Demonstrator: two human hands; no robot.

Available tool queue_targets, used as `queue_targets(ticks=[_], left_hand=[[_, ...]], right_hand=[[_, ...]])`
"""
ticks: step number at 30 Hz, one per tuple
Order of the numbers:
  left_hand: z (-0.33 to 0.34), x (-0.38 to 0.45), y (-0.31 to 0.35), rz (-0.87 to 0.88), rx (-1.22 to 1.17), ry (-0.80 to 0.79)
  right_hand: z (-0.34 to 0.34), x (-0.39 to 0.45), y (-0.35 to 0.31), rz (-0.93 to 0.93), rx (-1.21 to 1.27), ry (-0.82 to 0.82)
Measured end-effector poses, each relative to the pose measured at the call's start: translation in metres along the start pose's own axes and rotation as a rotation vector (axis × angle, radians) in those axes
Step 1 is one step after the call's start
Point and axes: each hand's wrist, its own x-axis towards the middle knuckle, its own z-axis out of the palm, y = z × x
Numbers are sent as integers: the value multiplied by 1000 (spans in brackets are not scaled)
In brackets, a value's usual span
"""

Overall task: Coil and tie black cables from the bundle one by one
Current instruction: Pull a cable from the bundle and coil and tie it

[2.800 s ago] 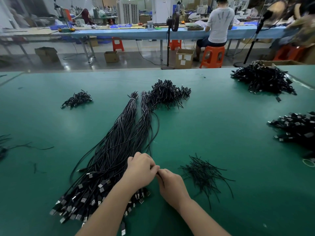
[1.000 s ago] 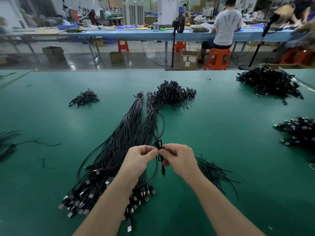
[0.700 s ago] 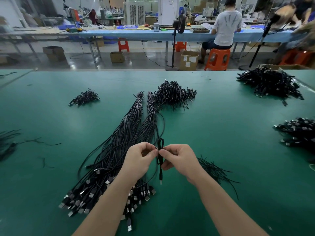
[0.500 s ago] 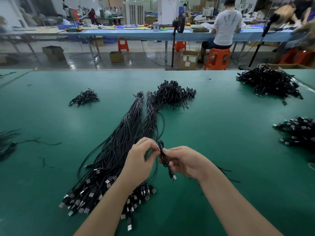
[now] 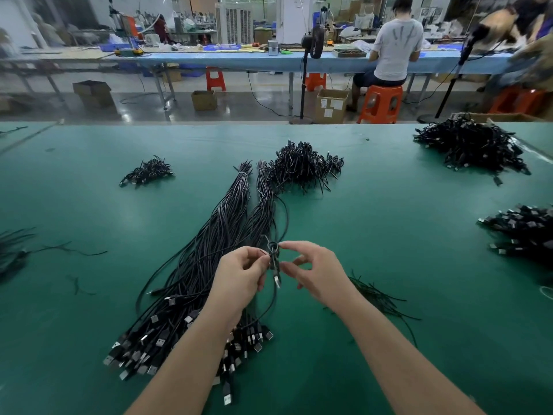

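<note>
A long bundle of straight black cables lies on the green table, its metal plugs fanned out toward me. Above it, my left hand and my right hand hold one small coiled black cable between them. The left pinches the coil's left side. The right pinches it with thumb and forefinger, other fingers curled loosely. One plug end hangs below the coil, and a length of the cable trails down to the bundle.
A pile of coiled cables lies behind the bundle, a smaller one at the far left. Larger piles sit at the far right and right edge. Loose black ties lie right of my hands. A person sits at a bench beyond.
My hands rose from the table with a cable drawn from the bundle and formed it into a small coil. In the last half second the right hand shifted its pinch on the coil.
</note>
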Motion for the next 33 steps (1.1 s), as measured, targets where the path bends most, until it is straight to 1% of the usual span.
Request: queue_targets(ticks=[3, 4, 5, 8, 14, 15, 17, 19, 21, 23, 26, 28, 29, 31, 33], left_hand=[[2, 2, -1, -58, -74, 8], [3, 3, -2, -66, -89, 13], [3, 3, -2, -63, -91, 12], [4, 1, -4, -22, -32, -5], [4, 2, -5, 4, 34, -27], [4, 1, -5, 43, 82, -29], [4, -1, -3, 190, 242, -28], [5, -4, -1, 354, 393, -16], [8, -6, -1, 466, 492, 8], [10, -6, -3, 540, 572, 38], [11, -6, -6, 598, 620, 60], [11, -6, -8, 557, 567, 65], [12, -4, -8, 496, 518, 75], [12, 1, -6, 301, 373, 108], [11, 7, -5, 79, 154, 101]], right_hand=[[5, -1, 3, -225, 58, 50], [7, -2, 3, -251, 65, 56], [8, -2, 2, -241, 59, 69], [7, 1, 3, -125, 55, 108], [6, -3, 6, -116, 100, 66], [5, -2, 6, -95, 112, 59], [3, 0, 5, -13, 184, 30], [1, 4, 1, 134, 375, -48], [-1, 8, -2, 291, 523, -92], [-2, 9, -5, 401, 585, -106], [-2, 10, -4, 436, 619, -169], [-2, 9, -4, 407, 636, -170], [-3, 8, -5, 365, 643, -157], [-3, 5, -5, 221, 603, -157], [-2, 2, -3, 61, 395, -139]])
